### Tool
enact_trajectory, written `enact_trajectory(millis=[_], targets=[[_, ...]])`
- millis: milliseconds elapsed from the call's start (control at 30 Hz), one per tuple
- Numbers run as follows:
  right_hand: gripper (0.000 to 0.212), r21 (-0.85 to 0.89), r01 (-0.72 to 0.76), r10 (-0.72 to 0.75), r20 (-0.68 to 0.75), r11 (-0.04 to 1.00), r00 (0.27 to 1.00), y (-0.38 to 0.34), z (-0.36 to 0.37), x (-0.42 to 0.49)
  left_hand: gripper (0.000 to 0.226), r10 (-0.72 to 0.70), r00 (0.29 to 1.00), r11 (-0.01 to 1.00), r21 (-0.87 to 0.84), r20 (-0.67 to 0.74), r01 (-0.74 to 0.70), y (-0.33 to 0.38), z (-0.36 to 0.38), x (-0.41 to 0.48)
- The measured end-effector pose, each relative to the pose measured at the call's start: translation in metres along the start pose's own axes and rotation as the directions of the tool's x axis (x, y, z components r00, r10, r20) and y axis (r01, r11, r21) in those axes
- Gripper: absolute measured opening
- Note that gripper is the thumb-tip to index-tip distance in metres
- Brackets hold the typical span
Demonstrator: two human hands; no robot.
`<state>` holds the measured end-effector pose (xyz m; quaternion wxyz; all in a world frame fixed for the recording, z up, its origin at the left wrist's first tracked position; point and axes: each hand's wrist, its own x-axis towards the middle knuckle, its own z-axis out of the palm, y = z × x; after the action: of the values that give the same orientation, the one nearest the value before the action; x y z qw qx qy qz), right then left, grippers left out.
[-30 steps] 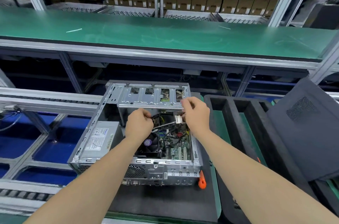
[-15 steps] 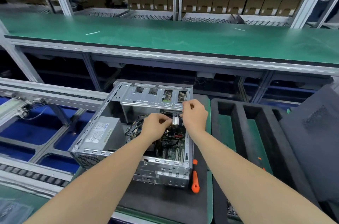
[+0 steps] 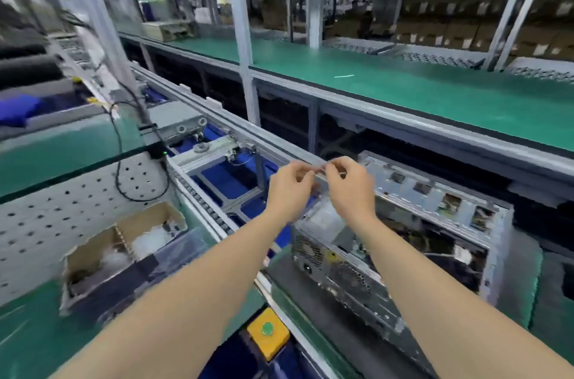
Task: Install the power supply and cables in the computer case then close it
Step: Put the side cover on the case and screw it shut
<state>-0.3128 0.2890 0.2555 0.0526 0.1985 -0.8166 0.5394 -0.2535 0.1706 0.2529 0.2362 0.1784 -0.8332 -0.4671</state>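
Metal, matting, cardboard.
Right of the right hand point(image 3: 351, 192), the computer case point(image 3: 435, 210) is shown in bare, dull-sheened sheet metal; beyond the hands the bench mat point(image 3: 435, 99) is matt green; left of the left hand point(image 3: 287, 189), a cardboard box point(image 3: 93, 251) is seen rough-torn; the thin strip point(image 3: 320, 168) pinched by both is blurred.

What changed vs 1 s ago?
Both hands rose out of the case and left the white connector inside; left hand and right hand now pinch a thin strip, too blurred to identify. Camera swung left. Case still open, power supply still seated.
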Motion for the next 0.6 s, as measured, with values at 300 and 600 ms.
enact_trajectory(millis=[300,600], targets=[[0.016,0.025,0.173,-0.169,0.377,0.985,0.911,-0.123,0.2,-0.048,0.017,-0.236,0.908,0.971,-0.114,-0.348,0.208,-0.101,-0.208,-0.023],[0.014,0.179,0.309,-0.351,0.617,0.934,0.705,-0.261,0.429,-0.138,0.011,-0.493,0.515,0.863,-0.317,-0.701,0.394,-0.21,-0.44,-0.06]])
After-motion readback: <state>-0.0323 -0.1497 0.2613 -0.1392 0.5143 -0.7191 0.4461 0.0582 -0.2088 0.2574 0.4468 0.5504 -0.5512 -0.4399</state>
